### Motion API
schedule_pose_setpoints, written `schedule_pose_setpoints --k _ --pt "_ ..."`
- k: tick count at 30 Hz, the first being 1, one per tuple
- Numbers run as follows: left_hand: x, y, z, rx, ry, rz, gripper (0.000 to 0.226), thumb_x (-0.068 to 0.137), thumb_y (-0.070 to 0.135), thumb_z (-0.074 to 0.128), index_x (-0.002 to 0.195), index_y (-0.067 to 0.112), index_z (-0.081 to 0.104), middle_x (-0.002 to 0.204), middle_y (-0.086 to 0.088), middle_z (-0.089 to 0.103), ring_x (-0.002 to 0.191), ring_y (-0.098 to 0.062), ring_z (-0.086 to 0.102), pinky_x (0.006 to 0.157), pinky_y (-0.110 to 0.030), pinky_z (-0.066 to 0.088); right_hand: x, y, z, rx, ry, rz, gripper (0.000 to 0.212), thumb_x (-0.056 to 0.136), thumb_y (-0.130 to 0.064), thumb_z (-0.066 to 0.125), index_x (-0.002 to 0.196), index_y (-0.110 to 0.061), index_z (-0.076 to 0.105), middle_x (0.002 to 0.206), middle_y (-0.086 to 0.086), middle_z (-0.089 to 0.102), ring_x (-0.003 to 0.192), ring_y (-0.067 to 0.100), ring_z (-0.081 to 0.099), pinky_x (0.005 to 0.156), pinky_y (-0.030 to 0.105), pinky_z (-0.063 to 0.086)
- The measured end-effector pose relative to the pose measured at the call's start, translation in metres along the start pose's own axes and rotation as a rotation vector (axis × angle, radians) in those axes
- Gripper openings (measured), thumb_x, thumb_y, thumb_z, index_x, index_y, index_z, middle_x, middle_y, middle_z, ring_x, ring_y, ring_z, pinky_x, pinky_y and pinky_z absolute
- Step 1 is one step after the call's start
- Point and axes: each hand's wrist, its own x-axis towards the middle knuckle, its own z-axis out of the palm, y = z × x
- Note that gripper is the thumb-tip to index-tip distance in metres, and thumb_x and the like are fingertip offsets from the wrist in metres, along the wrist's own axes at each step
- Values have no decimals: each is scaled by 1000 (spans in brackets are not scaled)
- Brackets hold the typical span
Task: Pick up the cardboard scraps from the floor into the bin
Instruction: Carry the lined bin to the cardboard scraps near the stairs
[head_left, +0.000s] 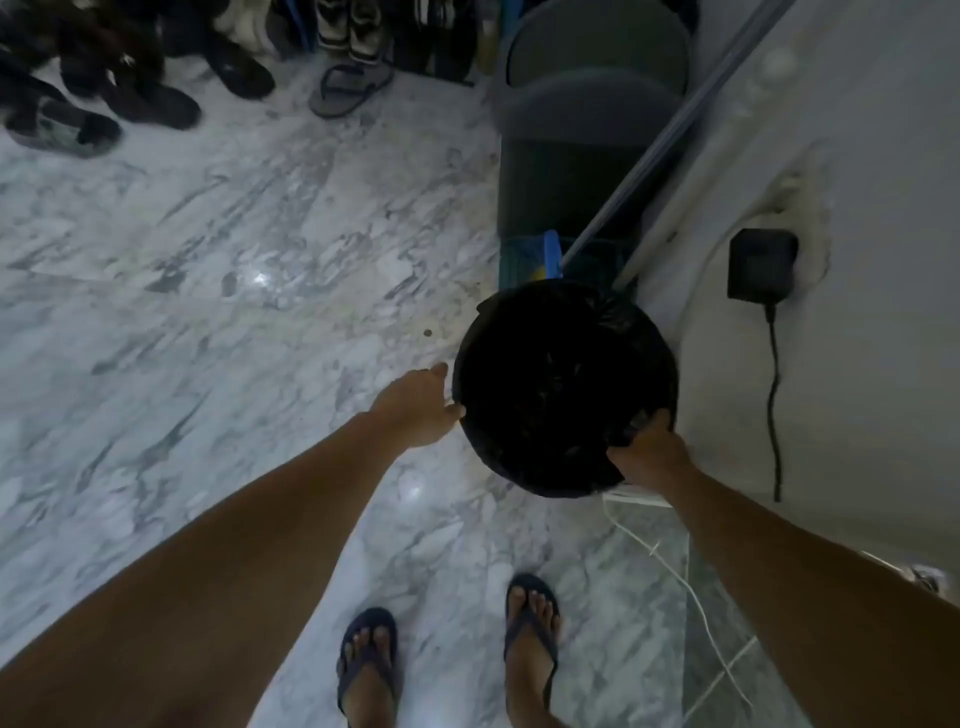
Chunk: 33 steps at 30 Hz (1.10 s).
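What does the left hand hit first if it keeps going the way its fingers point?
The bin. The left hand points right and slightly up in the head view, fingers already at the liner-covered rim. Straight on it meets the bin's near wall at once; past that, likely the wall, though depth is unclear.

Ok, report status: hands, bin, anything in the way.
Left hand touching bin rim, right hand gripping the liner edge. No cardboard scraps in view. White cord on floor by right foot.
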Motion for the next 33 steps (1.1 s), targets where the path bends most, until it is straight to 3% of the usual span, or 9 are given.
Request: schedule_pose_setpoints --k 3,9,15,19,22,26,28,30,33 --pt "28 -4 26 -74 34 -22 69 93 35 57 148 10 24 140 -16 48 124 -33 50 96 -40 47 31 13 18 52 37 21 111 87 -30 67 152 -7 -20 156 24 25 137 40 37 109 42 38" --pt "72 -8 64 -302 39 -16 87 84 17 65 153 22 11 119 -16 60 101 -31 61 81 -40 55 64 34 51 152 236 -3 111 84 -10 68 153 -19 -18 140 30 46 112 46 57 94 55 50" --pt "67 -21 70 -412 54 -60 98 79 9 69 154 20 8 133 -14 53 118 -32 53 79 -28 45 53 38 63 328 295 -36 111 79 5 65 154 -38 -5 150 25 33 126 46 46 99 60 45" --pt "25 -34 51 -449 35 -131 110 80 7 69 154 26 -10 145 -14 44 126 -33 48 82 -26 42 23 24 48 286 294 -118 109 77 0 70 155 -32 1 126 34 54 106 47 59 90 56 51" --pt "-24 -40 20 -469 62 -167 113 81 6 66 150 34 -19 146 -14 43 122 -35 51 79 -30 47 -15 -3 28 247 251 -232 113 76 -5 76 157 -24 1 132 29 54 115 45 56 98 53 46" --pt "-103 -54 -28 -565 179 -237 108 83 7 62 150 39 -17 147 -15 41 117 -37 55 87 -41 54 -78 -50 -10 189 199 -443 111 76 -2 75 157 -19 0 140 29 47 119 48 53 101 52 44" --pt "-124 -58 -37 -601 223 -258 106 82 11 60 150 41 -15 144 -15 45 109 -36 60 85 -45 57 -97 -68 -28 118 161 -458 108 80 -2 72 157 -17 -3 147 25 41 122 46 52 95 41 44" --pt "-163 -65 -58 -646 293 -298 105 82 10 60 151 40 -12 141 -14 48 104 -35 62 81 -44 58 -133 -97 -47 49 113 -497 103 84 -2 68 157 -16 -4 141 26 48 117 44 54 84 35 41" --pt "-215 -75 -79 -693 372 -342 107 81 11 64 152 37 -11 142 -14 47 106 -36 61 81 -45 58 -183 -135 -71 -1 76 -590 99 87 -2 61 157 -21 -5 131 29 54 112 45 56 88 42 45"
